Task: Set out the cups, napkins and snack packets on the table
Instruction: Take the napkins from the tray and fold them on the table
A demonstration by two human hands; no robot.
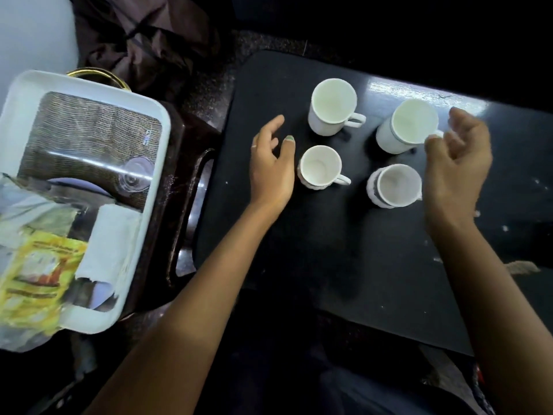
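Head view gives me four white cups standing upright on the black table (374, 280), two by two, toward its far edge: the far-left cup (333, 106), the far-right cup (407, 126), the near-left cup (320, 166) and the near-right cup (395, 186). All look empty inside (handles point right where I can see them).

My left hand (270, 169) hangs with fingers loosely spread just beside the near-left cup, thumb close to its rim, gripping nothing. My right hand (457, 163) is also spread, palm turned inward; its fingertips sit right at the handle of the far-right cup, though blur keeps me from telling whether they touch it.

Off the table's left edge, a white tray (89, 85) rests on a dark wooden surface. In it lie a folded white napkin (107, 244), a yellow snack packet (36, 277) at its near corner, and a clear glass (136, 178) on its side over a woven mat (89, 130).
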